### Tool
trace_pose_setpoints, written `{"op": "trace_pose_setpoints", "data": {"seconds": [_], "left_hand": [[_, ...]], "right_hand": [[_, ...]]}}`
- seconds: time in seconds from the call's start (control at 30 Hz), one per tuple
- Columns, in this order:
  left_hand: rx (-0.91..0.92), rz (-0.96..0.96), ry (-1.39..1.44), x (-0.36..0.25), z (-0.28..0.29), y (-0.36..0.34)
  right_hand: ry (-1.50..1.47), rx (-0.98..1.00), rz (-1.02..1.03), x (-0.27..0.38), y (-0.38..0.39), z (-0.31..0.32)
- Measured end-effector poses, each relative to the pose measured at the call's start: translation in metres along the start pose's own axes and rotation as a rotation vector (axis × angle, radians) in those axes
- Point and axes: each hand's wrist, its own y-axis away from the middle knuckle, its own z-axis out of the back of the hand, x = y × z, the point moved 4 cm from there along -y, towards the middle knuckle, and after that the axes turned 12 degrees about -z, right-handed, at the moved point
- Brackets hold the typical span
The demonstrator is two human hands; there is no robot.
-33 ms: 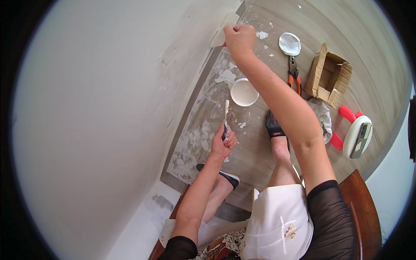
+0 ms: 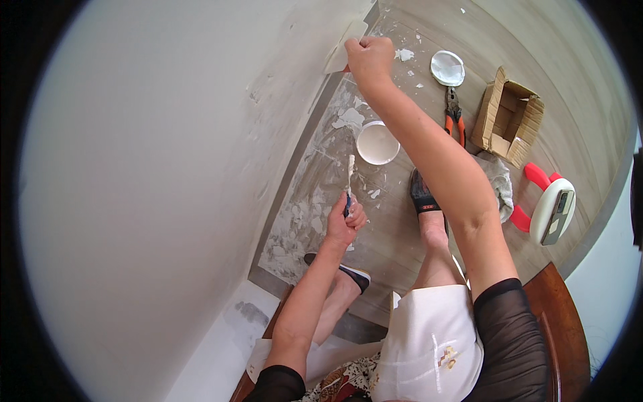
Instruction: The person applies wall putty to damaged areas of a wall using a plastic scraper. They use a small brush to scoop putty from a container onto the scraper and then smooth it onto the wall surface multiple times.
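My right hand (image 2: 370,59) is stretched far forward and closed around a wide pale scraper (image 2: 343,52), its blade against the lower white wall (image 2: 167,147). A bit of red shows at the scraper's handle under my fingers. Nearer to me, my left hand (image 2: 345,223) grips the dark blue handle of a putty knife (image 2: 349,175), seen nearly edge-on and coated with white paste. Just beyond its tip, a round tub (image 2: 378,143) of white filler stands on the floor. The wall's surface has grey smudges and rough patches near my right hand.
White flakes (image 2: 348,119) litter the floor along the grey skirting. To the right lie a round white lid (image 2: 447,68), orange-handled pliers (image 2: 455,115), an open cardboard box (image 2: 510,119), a grey cloth (image 2: 498,182), and a red-legged white stool (image 2: 536,224) bearing a phone (image 2: 558,216).
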Motion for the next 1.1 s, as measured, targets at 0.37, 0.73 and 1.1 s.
{"op": "trace_pose_setpoints", "data": {"seconds": [0.37,0.73,1.1], "left_hand": [[0.015,0.006,-0.013,0.002,-0.012,0.000],[-0.083,0.048,-0.030,0.013,-0.023,0.001],[-0.594,-0.209,-0.114,0.014,-0.049,0.007]], "right_hand": [[-0.158,0.245,-0.054,0.041,0.013,0.005],[0.124,0.087,0.593,0.131,0.105,0.007],[0.036,0.165,0.747,0.129,0.169,0.043]]}}
